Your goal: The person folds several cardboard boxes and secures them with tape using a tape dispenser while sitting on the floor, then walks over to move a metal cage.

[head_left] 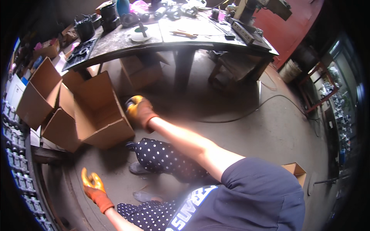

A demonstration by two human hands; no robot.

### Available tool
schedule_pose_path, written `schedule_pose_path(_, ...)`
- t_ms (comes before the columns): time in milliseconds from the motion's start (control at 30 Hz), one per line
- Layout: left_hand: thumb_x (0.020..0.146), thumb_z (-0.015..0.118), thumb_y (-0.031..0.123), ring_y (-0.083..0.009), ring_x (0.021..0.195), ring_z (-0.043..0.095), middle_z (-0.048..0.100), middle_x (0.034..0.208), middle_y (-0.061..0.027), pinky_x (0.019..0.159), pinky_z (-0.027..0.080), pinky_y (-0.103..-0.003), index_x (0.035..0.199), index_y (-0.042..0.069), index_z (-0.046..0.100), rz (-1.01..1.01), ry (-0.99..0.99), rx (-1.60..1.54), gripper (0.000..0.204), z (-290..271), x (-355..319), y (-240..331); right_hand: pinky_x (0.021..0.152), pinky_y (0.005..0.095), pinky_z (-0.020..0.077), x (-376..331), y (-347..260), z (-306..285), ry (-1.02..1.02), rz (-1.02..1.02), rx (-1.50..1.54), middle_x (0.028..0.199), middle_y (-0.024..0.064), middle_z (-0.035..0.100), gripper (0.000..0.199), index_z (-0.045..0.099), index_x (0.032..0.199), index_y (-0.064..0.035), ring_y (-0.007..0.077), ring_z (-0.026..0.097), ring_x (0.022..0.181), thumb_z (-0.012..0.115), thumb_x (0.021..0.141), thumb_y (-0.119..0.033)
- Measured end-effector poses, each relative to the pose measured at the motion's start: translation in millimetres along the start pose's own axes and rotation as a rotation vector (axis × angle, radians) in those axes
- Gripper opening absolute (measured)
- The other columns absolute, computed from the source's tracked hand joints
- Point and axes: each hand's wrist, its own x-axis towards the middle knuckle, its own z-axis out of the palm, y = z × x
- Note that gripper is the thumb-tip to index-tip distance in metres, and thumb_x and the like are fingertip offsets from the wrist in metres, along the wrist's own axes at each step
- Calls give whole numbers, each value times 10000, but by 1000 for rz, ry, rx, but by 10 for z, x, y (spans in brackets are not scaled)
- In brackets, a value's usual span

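My right hand (139, 111), in an orange and yellow work glove, is stretched forward beside an open cardboard box (101, 133). Its fingers are closed round a small dark grey part (129, 103), mostly hidden by the glove and slightly blurred. My left hand (93, 188), gloved the same way, hangs lower and nearer to me with its fingers apart and nothing in it. The box's flaps stand up, and its inside shows bare brown card.
Ahead stands a workbench (150, 46) bearing metal parts, a white round dish (139, 34) and a yellow-handled tool (184, 34). Rows of metal parts (19, 165) line the left edge. A black cable (227, 121) crosses the floor; another carton (296, 171) sits behind my right arm.
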Motion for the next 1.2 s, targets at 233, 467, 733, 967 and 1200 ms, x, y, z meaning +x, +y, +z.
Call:
schedule_pose_path(233, 796, 620, 43, -182, 692, 586, 659, 833, -100, 705, 488, -303, 1168, 52, 577, 477, -186, 204, 374, 984, -307, 918, 483, 234, 441, -289, -380, -963, -258, 258, 1079, 654, 28, 567, 81, 615, 852, -48, 106, 530, 539, 548, 813, -27)
schedule_pose_path(467, 743, 623, 236, -324, 594, 586, 602, 639, -130, 565, 460, -400, 770, 62, 629, 432, -483, 627, 176, 1163, -763, 303, 680, 408, 485, -573, -1064, -519, -1005, -452, -414, 791, 191, 629, 297, 616, 955, -30, 340, 619, 744, 629, 793, -278)
schedule_pose_path(733, 720, 646, 286, -344, 625, 606, 619, 660, -155, 589, 479, -424, 836, 107, 668, 128, -1165, 563, 215, 1562, -1045, 307, 702, 397, 493, -678, 159, -300, -1493, -276, -740, 742, 133, 654, 179, 696, 836, -96, 314, 641, 775, 581, 772, -217)
schedule_pose_path(967, 660, 703, 296, -307, 630, 610, 621, 649, -121, 597, 478, -403, 727, 78, 637, 71, -1189, 487, 238, 1729, -1144, 167, 731, 427, 479, -567, 186, -162, -1609, -82, -854, 845, 124, 669, 188, 660, 875, -92, 293, 643, 819, 561, 765, -207)
schedule_pose_path(1200, 731, 625, 252, -358, 609, 604, 627, 676, -172, 585, 478, -441, 941, 91, 641, -125, -1155, 377, 266, 1895, -1019, 453, 856, 377, 464, -329, 556, -356, -1343, 329, -565, 1024, 183, 611, 571, 583, 1104, 9, 326, 606, 936, 693, 705, -384)
